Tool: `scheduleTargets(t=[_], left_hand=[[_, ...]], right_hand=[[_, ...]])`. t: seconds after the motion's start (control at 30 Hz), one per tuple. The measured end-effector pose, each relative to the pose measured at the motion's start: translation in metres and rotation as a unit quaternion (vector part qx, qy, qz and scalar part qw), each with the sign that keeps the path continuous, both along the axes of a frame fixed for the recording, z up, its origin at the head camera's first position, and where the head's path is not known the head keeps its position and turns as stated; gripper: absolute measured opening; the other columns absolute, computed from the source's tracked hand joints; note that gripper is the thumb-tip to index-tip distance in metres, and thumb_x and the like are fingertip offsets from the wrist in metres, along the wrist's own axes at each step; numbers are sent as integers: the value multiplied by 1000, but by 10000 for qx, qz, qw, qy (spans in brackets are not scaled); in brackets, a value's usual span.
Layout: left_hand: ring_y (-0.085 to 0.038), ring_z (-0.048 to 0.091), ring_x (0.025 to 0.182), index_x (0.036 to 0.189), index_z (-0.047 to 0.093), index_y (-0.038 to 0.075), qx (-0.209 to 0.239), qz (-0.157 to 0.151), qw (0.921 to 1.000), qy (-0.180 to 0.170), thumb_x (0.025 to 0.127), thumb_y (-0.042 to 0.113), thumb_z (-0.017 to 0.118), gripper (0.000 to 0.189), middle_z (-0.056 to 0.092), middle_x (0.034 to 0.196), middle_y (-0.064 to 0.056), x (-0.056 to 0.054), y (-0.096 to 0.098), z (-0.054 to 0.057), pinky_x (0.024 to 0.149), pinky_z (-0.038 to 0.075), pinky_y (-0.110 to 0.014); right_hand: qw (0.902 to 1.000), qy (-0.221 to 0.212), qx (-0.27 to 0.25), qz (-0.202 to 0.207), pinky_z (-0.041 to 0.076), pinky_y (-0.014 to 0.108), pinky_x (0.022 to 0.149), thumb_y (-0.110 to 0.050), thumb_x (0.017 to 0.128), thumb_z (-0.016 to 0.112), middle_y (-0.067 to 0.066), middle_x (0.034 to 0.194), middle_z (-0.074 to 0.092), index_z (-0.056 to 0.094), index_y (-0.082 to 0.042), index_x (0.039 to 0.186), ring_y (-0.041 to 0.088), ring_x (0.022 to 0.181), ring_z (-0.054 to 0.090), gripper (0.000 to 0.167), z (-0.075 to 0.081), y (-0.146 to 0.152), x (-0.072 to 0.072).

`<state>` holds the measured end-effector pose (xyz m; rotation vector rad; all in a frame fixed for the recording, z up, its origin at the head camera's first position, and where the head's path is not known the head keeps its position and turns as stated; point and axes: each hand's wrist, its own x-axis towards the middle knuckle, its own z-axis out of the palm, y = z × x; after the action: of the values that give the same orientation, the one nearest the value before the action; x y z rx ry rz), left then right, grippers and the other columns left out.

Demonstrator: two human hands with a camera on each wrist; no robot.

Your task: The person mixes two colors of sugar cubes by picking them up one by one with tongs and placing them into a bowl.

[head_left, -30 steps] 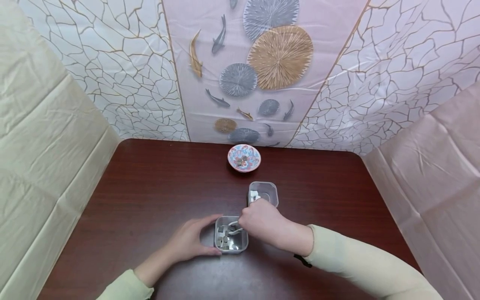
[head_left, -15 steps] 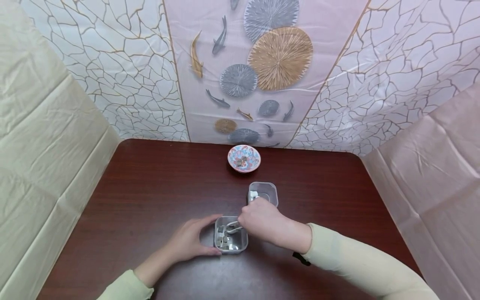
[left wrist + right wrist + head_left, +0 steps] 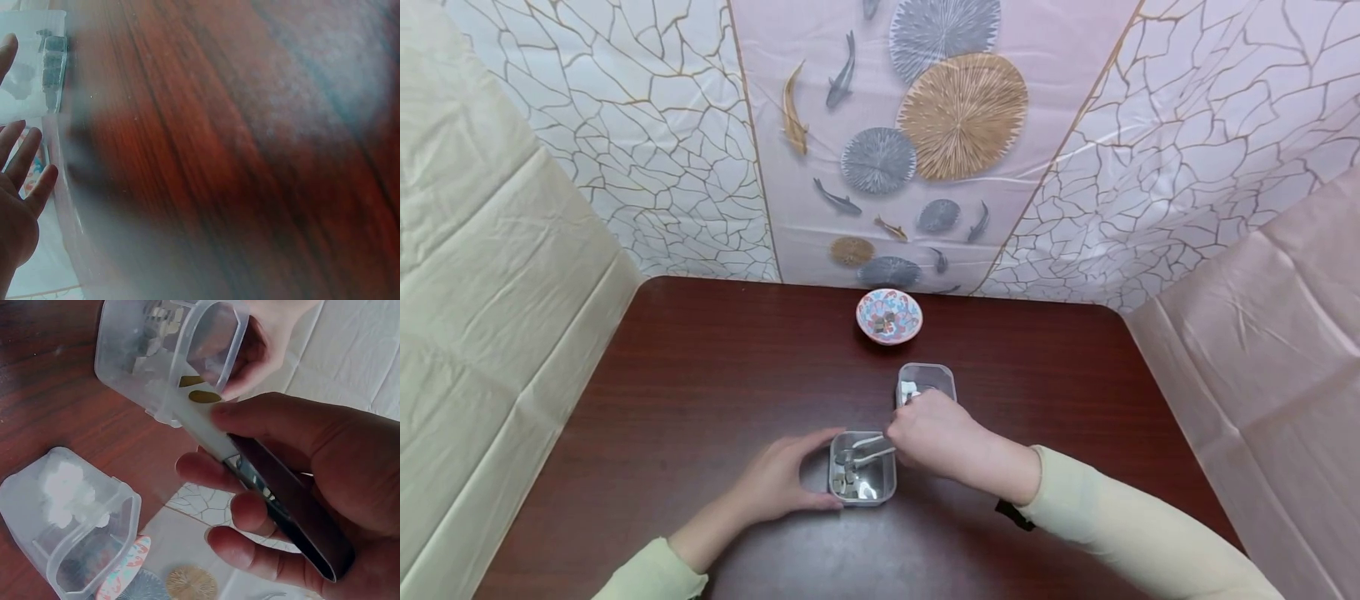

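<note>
My left hand holds the left side of a clear plastic container, thumb at the front corner and a finger at the back. Several small grey cubes lie along its left side. In my right hand is a pair of tongs with pale arms; the right wrist view shows its dark handle between thumb and fingers. The tongs' tips reach down into the container by the grey cubes. Whether they pinch a cube I cannot tell.
Behind my right hand stands a second clear container with white pieces in it, partly hidden by the hand. Farther back is a patterned bowl holding a few small grey-brown pieces. Patterned cloth rises behind the table.
My right hand has shifted slightly right and away from the container, so more of the tongs' arms shows. My left hand and the containers have stayed put.
</note>
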<state>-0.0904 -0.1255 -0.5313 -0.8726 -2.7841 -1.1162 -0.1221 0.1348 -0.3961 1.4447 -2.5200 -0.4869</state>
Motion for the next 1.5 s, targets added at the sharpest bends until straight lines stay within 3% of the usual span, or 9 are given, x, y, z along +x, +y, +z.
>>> scheduleTargets(t=[0.43,0.77,1.0,1.3,1.5], left_hand=[[-30,73,116,150,61,15,77,-1,9999,137,71,52,97,95,74,135,-8,-1,1,-1,98,59,-52],[-30,73,115,149,62,16,114,106,9994,307,68,53,98,97,74,134,-7,-1,-1,-6,95,59,-54],[-30,72,118,151,61,18,69,31,9999,120,70,53,97,95,73,138,-6,-1,-2,-2,99,58,-52],[-30,72,118,151,61,17,-29,12,9999,158,71,54,96,94,73,137,-6,-2,-2,-1,99,58,-52],[-30,72,117,151,61,17,-10,2,9998,185,71,55,96,95,73,136,-7,-3,-2,-1,99,59,-52]], right_hand=[[9984,522,77,186,49,32,46,-11,73,81,-8,62,67,71,-26,60,13,51,59,22,-7,-7,4],[9987,365,323,123,52,34,47,-15,78,81,-7,65,70,75,-25,64,14,52,60,18,-5,-13,-1],[9997,83,200,92,52,35,49,-15,77,81,-5,63,68,73,-22,64,16,54,61,17,-1,-7,-2],[9996,79,-171,215,50,36,48,-20,74,83,-8,59,65,65,-23,60,15,52,60,23,-1,2,-3],[9999,-52,-132,85,50,36,49,-20,72,84,-7,61,66,64,-21,60,17,54,61,23,2,4,-3]])
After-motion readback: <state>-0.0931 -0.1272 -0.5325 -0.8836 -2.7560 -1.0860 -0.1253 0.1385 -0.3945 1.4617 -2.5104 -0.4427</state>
